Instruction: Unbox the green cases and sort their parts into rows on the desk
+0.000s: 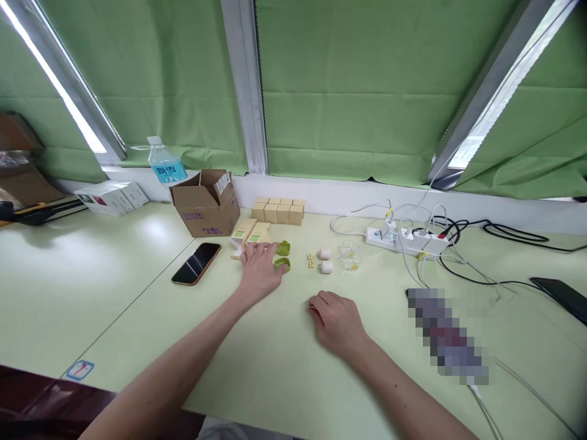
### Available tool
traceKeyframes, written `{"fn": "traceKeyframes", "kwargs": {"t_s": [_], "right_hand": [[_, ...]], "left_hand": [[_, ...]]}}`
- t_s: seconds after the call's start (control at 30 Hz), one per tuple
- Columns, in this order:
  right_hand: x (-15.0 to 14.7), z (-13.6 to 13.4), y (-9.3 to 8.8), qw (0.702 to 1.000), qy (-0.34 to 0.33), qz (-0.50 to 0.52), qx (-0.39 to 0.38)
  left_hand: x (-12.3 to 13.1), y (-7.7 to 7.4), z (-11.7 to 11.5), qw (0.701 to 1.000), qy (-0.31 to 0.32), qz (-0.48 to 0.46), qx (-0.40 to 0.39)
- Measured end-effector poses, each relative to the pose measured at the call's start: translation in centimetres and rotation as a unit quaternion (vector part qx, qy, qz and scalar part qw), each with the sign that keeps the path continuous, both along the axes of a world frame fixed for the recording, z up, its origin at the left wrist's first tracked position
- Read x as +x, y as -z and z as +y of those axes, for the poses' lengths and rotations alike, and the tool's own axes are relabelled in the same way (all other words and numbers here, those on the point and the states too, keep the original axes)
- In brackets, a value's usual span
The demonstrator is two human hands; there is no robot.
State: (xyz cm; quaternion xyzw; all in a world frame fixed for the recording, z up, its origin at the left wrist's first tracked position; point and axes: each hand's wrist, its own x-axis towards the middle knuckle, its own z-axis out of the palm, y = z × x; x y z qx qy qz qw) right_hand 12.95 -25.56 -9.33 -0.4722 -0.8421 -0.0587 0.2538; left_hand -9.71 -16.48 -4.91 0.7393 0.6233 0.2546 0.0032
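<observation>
My left hand (pixel 260 270) reaches over the table with its fingers stretched and spread, so it is open. Its fingertips are beside two small green, shell-like pieces (pixel 283 248) and flat, tan folded cartons (pixel 251 234), partly covering the cartons; contact is hard to tell. Lower down, my right hand (pixel 338 321) rests on the tabletop, fingers curled together, with nothing showing in them. Between and beyond the hands lie tiny yellow pieces (pixel 310 261), two white rounded cylinders (pixel 326 267) and clear plastic pieces (pixel 350 255).
Small tan boxes (pixel 277 212) stand in rows by the wall. An open cardboard box (pixel 206 205), a phone (pixel 196 264) and a water bottle (pixel 166 164) are at left. To the right are a power strip (pixel 406 240), tangled cables and a blurred-out object (pixel 447 336).
</observation>
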Motion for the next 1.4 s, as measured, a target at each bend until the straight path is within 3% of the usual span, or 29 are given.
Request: {"fn": "traceKeyframes", "kwargs": {"t_s": [0.2,0.37,0.53,0.7,0.87,1.07,1.4], "right_hand": [[0.0,0.2,-0.3,0.997,-0.043,-0.028,-0.059],[-0.1,0.1,-0.6,0.995,-0.044,-0.027,-0.087],[0.0,0.1,-1.0,0.993,-0.048,-0.023,-0.101],[0.0,0.2,-1.0,0.993,-0.051,-0.015,-0.103],[0.0,0.3,-0.8,0.994,-0.056,-0.012,-0.098],[-0.1,0.3,-0.9,0.994,-0.051,-0.016,-0.098],[0.0,0.3,-1.1,0.993,-0.047,-0.015,-0.105]], "left_hand": [[1.4,-3.0,4.6,0.989,-0.036,0.125,-0.064],[3.0,-3.3,8.4,0.977,-0.015,0.175,-0.120],[2.9,-3.4,10.2,0.968,0.032,0.198,-0.149],[1.4,-4.3,9.9,0.962,0.079,0.221,-0.143],[1.3,-5.5,6.8,0.946,0.151,0.272,-0.085],[2.6,-4.4,4.0,0.923,0.190,0.331,-0.043],[5.5,-4.3,8.6,0.931,0.206,0.298,-0.044]]}}
